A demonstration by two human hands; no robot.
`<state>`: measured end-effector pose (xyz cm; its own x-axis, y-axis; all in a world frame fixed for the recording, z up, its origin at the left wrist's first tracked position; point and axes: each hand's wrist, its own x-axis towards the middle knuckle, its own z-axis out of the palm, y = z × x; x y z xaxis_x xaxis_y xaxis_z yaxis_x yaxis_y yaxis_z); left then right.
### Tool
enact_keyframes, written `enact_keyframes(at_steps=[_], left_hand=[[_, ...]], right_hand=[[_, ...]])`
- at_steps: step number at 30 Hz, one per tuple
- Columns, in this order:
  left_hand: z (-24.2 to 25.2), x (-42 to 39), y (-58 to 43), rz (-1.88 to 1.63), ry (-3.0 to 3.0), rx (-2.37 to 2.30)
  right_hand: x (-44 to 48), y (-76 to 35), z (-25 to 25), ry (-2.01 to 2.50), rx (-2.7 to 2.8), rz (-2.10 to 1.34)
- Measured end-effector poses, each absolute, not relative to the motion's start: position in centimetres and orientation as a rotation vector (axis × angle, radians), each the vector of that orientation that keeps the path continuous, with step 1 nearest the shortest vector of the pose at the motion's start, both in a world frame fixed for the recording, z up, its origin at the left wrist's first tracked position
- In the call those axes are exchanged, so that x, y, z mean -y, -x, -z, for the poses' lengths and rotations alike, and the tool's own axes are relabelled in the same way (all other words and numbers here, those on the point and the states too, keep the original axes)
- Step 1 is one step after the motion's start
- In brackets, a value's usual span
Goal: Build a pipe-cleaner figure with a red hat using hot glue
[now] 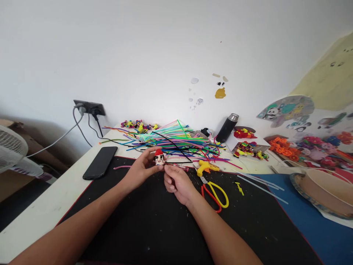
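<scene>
My left hand (143,165) is closed around a small doll head (159,159) with a red top and a white face with dark painted features. Thumb and fingers of my right hand (176,180) are pinched together at the lower right of the head; what lies between them is hidden. A thin black stem (179,162) runs rightward from beside the head, behind my right hand. Close to my right wrist lie scissors (216,195) with one red and one yellow handle, and a yellow glue gun (205,168). Both hands are above the black mat (143,224).
Pipe cleaners (171,138) of many colours are heaped behind my hands. A phone (100,162) lies at the left. Finished small figures (139,126), a black thermos (227,127) and glue sticks (261,187) are around. A round basin (325,191) stands at the right.
</scene>
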<state>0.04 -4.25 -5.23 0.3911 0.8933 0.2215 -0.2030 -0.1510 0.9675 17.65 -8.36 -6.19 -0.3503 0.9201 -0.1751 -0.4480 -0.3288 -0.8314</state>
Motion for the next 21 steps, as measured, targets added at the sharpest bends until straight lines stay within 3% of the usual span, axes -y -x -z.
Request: enact_keyframes(at_steps=[8, 21], left_hand=[[5.12, 3.81, 0.27, -1.087, -1.418, -0.734], [5.78, 4.09, 0.43, -0.845, -1.863, -0.937]], right_hand=[[7.94, -17.96, 6.4, 0.982, 0.87, -1.57], [7.83, -18.36, 6.18, 0.987, 0.822, -1.5]])
